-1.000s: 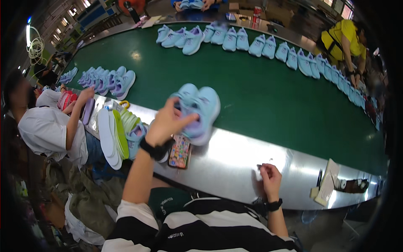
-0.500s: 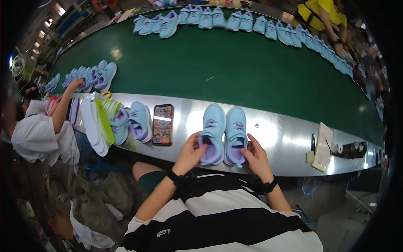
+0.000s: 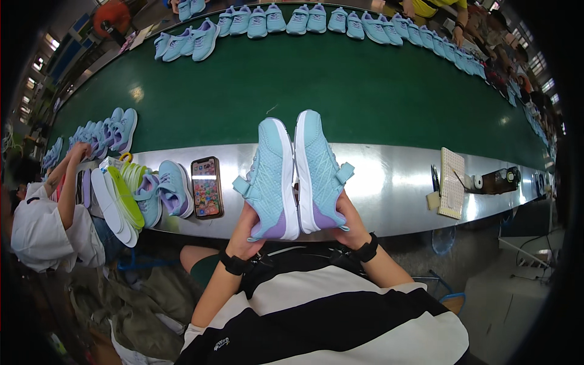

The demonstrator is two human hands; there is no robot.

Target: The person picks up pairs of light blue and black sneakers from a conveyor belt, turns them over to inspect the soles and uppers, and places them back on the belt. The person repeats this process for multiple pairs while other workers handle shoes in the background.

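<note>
A pair of light-blue sneakers with purple heels is held up in front of me, turned on their sides so the white soles face each other. My left hand [image 3: 245,232] grips the left sneaker [image 3: 271,176] at its heel and opening; its fingers are mostly hidden by the shoe. The right sneaker [image 3: 318,173] is gripped the same way by my right hand [image 3: 353,222]. Both toes point away from me, over the edge of the green surface. The soles are close together along their length. A hook-and-loop strap sticks out from each shoe's outer side.
On the metal ledge [image 3: 389,213] lie a phone [image 3: 207,187], another sneaker pair [image 3: 174,188], white insoles [image 3: 111,207] and a notepad [image 3: 452,182]. Beyond it stretches a green conveyor belt [image 3: 207,97] with rows of sneakers [image 3: 258,23]. A co-worker [image 3: 55,225] handles shoes at left.
Both hands have lifted the sneakers off the metal ledge and turned them from upright onto their sides, sole to sole. The view has shifted slightly to the right.
</note>
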